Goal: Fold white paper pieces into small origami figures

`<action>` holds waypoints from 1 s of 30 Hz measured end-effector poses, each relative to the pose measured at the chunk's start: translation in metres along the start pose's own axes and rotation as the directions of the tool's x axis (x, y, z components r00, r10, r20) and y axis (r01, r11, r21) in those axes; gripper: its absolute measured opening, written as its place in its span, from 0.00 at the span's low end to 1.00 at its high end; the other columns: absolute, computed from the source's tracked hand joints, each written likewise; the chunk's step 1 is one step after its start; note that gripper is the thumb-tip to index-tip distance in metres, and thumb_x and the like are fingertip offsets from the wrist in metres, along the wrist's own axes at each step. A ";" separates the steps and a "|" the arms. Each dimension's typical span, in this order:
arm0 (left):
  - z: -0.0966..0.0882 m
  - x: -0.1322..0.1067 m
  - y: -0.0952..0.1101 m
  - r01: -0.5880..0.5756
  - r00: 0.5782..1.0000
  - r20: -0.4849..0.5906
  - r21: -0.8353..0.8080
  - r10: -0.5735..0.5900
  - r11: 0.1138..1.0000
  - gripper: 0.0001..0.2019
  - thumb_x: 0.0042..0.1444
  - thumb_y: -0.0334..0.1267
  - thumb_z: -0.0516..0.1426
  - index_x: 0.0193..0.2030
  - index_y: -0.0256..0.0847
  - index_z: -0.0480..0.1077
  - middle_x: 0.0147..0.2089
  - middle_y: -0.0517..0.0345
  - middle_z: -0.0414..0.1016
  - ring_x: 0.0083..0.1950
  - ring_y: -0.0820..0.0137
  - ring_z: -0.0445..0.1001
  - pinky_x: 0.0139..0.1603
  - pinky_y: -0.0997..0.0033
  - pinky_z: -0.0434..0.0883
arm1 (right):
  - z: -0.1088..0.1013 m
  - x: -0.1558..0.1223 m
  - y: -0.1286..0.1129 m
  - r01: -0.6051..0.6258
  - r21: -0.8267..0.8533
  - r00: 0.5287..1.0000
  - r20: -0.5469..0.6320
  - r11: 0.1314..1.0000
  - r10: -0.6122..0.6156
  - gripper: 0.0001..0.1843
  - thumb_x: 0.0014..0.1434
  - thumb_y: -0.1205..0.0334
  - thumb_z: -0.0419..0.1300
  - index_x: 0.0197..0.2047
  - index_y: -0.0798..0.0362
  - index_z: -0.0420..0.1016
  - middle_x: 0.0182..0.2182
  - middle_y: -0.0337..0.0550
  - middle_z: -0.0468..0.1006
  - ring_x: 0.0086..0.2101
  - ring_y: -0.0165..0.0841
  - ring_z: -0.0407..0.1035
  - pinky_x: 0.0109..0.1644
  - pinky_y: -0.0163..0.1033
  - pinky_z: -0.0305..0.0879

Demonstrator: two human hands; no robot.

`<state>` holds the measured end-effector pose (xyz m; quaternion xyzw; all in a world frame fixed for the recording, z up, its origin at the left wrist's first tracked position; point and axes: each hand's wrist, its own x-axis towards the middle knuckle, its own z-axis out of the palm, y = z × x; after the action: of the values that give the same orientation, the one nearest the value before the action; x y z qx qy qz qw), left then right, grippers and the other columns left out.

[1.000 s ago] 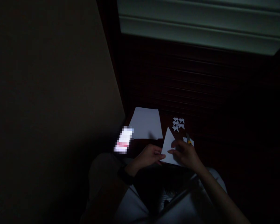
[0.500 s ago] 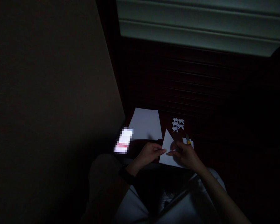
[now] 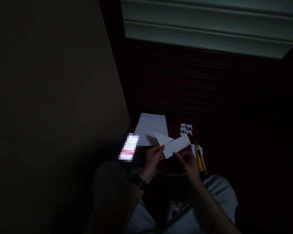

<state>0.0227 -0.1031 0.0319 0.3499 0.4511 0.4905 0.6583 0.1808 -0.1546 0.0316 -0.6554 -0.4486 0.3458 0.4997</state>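
A white sheet of paper is held up between both hands, with one part folded over so that a pointed corner sticks out at its upper left. My left hand pinches its left end. Along the lower edge, my right hand has thumb and fingers closed on the paper. Just right of my right hand lies a yellow box cutter, its blade pointing away from me, on top of some white paper.
Behind my left hand lies a larger white sheet. A lit phone, its screen pixelated, is at the left. Several small folded paper pieces sit together at the back right. A wall rises on the left, slatted panels ahead.
The paper has been lifted and turned, and a broad flap now lies across it where a tall triangle showed before. My right hand has shifted down, uncovering the box cutter's handle.
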 end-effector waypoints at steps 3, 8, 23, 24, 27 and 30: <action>0.002 0.007 -0.016 0.002 0.998 -0.055 -0.025 -0.003 1.000 0.20 0.44 0.48 0.60 0.37 0.32 0.71 0.37 0.45 0.75 0.35 0.65 0.74 0.36 0.67 0.71 | 0.018 0.005 0.018 -0.476 0.300 0.838 0.438 0.827 0.324 0.19 0.52 0.48 0.56 0.41 0.53 0.67 0.35 0.47 0.75 0.33 0.38 0.72 0.34 0.42 0.67; 0.006 0.011 -0.033 0.006 0.994 -0.111 0.045 -0.001 0.999 0.20 0.43 0.50 0.60 0.33 0.30 0.73 0.31 0.48 0.76 0.30 0.68 0.73 0.30 0.72 0.68 | 0.031 0.015 0.030 -0.570 0.504 0.807 0.494 0.649 0.324 0.14 0.48 0.55 0.63 0.36 0.53 0.70 0.36 0.44 0.76 0.35 0.33 0.72 0.40 0.38 0.68; 0.001 0.022 -0.046 -0.003 0.998 -0.051 0.362 0.023 0.932 0.12 0.47 0.43 0.56 0.27 0.34 0.73 0.25 0.53 0.76 0.26 0.68 0.74 0.26 0.74 0.69 | 0.023 0.026 0.048 -0.674 0.511 0.733 0.555 0.533 0.394 0.12 0.49 0.63 0.63 0.37 0.54 0.69 0.24 0.39 0.74 0.22 0.25 0.69 0.27 0.29 0.68; 0.000 0.022 -0.046 -0.010 0.999 -0.041 0.375 0.027 0.927 0.12 0.48 0.43 0.56 0.26 0.35 0.73 0.24 0.53 0.76 0.25 0.69 0.74 0.25 0.74 0.70 | 0.022 0.027 0.048 -0.681 0.503 0.726 0.562 0.532 0.397 0.12 0.49 0.62 0.63 0.38 0.54 0.69 0.24 0.39 0.74 0.21 0.25 0.69 0.26 0.29 0.67; 0.002 0.019 -0.044 -0.014 0.999 -0.038 0.377 0.031 0.926 0.12 0.48 0.42 0.54 0.25 0.35 0.72 0.23 0.53 0.75 0.24 0.69 0.74 0.23 0.74 0.70 | 0.017 0.028 0.046 -0.709 0.450 0.693 0.585 0.543 0.421 0.13 0.50 0.60 0.62 0.39 0.54 0.69 0.22 0.40 0.74 0.20 0.26 0.69 0.23 0.30 0.66; 0.005 0.016 -0.040 -0.018 0.999 -0.038 0.346 0.033 0.938 0.11 0.48 0.41 0.54 0.26 0.35 0.72 0.23 0.53 0.76 0.25 0.68 0.75 0.23 0.74 0.71 | 0.012 0.028 0.043 -0.759 0.409 0.635 0.637 0.507 0.437 0.12 0.52 0.59 0.60 0.38 0.56 0.69 0.21 0.41 0.75 0.20 0.27 0.69 0.21 0.29 0.65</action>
<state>0.0425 -0.0990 -0.0064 0.4552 0.5399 0.4195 0.5703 0.1905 -0.1282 -0.0130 -0.4552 -0.1384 0.7754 0.4152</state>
